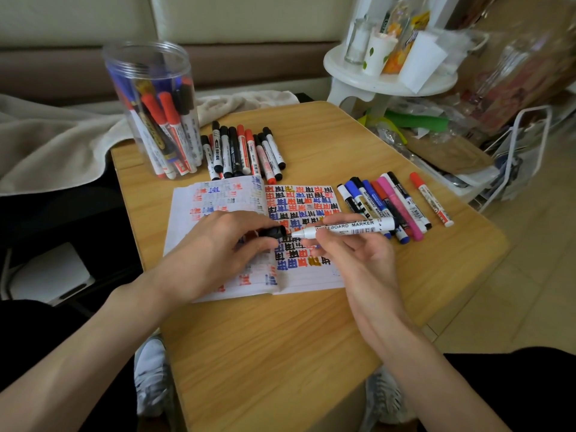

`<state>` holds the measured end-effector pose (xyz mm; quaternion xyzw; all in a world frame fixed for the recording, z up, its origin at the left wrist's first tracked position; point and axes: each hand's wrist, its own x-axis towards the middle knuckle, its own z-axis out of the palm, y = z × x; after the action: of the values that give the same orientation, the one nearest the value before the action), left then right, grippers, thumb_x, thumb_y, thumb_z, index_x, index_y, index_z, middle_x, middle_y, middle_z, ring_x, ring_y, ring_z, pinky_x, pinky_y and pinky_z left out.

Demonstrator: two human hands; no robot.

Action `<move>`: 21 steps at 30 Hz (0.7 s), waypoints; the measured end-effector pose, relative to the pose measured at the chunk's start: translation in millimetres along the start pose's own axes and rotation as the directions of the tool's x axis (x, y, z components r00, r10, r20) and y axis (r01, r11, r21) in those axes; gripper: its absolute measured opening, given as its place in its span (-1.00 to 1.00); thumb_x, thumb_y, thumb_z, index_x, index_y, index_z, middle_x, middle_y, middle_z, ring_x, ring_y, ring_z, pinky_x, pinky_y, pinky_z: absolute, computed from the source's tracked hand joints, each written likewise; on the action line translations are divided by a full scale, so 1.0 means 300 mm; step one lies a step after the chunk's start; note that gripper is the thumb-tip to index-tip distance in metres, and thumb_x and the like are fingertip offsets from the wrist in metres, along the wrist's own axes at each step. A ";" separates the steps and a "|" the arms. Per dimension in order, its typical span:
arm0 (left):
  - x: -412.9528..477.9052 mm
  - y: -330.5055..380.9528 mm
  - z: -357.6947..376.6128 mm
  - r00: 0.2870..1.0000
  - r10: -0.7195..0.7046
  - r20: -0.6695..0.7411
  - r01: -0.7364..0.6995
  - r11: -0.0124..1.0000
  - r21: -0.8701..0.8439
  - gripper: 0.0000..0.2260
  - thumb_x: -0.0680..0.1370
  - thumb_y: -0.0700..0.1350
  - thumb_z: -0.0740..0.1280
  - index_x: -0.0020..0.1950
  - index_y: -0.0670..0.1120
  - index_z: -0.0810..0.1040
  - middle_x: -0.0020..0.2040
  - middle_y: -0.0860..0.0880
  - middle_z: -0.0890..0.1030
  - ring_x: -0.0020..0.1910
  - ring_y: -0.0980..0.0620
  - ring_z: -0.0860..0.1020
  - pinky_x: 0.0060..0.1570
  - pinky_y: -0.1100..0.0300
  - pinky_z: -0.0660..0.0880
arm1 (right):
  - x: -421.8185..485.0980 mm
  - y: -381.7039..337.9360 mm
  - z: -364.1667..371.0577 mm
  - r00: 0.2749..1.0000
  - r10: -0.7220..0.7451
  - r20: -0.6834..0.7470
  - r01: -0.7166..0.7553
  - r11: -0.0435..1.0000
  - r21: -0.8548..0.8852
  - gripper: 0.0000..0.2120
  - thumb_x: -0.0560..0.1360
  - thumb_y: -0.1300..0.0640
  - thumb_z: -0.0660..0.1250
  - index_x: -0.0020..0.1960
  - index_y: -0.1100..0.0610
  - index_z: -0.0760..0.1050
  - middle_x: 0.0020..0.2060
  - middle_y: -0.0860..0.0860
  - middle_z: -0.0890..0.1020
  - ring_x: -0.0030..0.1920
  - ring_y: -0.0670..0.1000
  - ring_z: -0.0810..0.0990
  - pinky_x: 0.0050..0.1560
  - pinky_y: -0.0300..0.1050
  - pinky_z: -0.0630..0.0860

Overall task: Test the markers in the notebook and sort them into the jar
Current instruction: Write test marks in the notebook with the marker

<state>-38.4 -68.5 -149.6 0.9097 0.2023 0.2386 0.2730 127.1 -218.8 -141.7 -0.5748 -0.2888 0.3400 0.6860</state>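
Testing step, I judge: left hand (212, 244) pinches the black cap (273, 232) just off the marker (352, 227) my right hand (353, 257) grips; next, mark blank notebook (311, 280) paper.

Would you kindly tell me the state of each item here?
Jar: upright, lidless, holding markers.
Notebook: open, lying flat.
Whiteboard marker: uncapped, held in right hand.
Black cap: off, pinched in left hand.
Markers beside jar: capped, lying down.
Markers right of notebook: capped, lying down.

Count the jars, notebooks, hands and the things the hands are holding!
jar: 1
notebook: 1
hands: 2, left hand and right hand
marker, held: 1
cap, held: 1
Total: 6
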 end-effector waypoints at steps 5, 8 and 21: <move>0.000 0.002 -0.002 1.000 -0.009 0.009 0.009 1.000 -0.001 -0.60 0.55 0.19 0.28 0.25 0.02 0.67 0.10 0.17 0.70 0.01 0.21 0.62 0.01 0.19 0.56 | 0.002 -0.006 0.001 0.999 -0.035 -0.004 0.035 0.999 0.021 -0.77 0.52 0.33 0.47 0.17 0.25 0.60 -0.04 0.16 0.76 0.01 0.16 0.75 0.05 -0.13 0.65; -0.001 0.004 0.001 1.000 -0.011 0.000 0.011 1.000 0.000 -0.64 0.56 0.18 0.32 0.26 0.06 0.66 0.09 0.23 0.68 -0.03 0.23 0.61 -0.04 0.26 0.53 | -0.001 -0.006 0.004 0.998 -0.048 0.032 0.048 0.999 -0.002 -0.74 0.51 0.31 0.49 0.19 0.26 0.58 -0.01 0.15 0.76 0.03 0.14 0.75 0.07 -0.12 0.65; 0.010 0.006 -0.013 0.999 -0.008 -0.037 0.009 1.000 0.015 -0.71 0.60 0.15 0.31 0.25 0.10 0.65 0.08 0.22 0.67 -0.02 0.23 0.61 -0.04 0.10 0.57 | 0.038 -0.019 -0.011 0.994 0.097 0.042 -0.097 0.995 -0.009 -0.73 0.63 -0.01 0.36 0.09 0.18 0.71 -0.26 0.09 0.57 -0.26 0.03 0.52 -0.15 -0.10 0.49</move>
<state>-37.7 -66.8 -144.8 0.9063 0.2128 0.2526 0.2636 137.3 -212.1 -136.7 -0.5831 -0.2761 0.3842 0.6604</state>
